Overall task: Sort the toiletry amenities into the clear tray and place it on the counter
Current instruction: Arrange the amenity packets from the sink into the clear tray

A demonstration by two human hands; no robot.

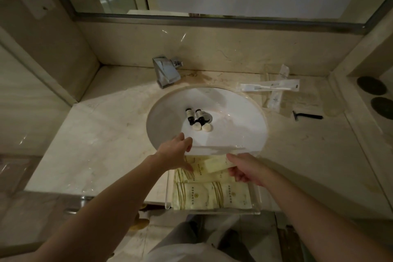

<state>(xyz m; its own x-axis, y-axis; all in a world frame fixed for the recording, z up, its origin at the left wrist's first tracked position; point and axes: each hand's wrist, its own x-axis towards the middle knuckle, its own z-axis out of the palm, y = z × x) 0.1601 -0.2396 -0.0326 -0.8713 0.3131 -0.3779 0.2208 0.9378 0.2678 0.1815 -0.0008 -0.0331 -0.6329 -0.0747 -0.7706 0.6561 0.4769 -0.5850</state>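
The left hand (176,151) grips the clear tray's (212,210) far left edge; the right hand (244,169) pinches a cream packet (219,165) inside it. The tray overhangs the bench (95,144) edge, so uneven pressure could tip it floorward.

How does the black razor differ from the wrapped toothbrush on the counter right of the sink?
The black razor is dark and lies bare; the wrapped toothbrush is white inside a clear sleeve. The razor looks shorter, the toothbrush longer. The razor sits nearer the person, the toothbrush farther back, crossing another packet. Both lie flat on the counter, outside the clear tray.
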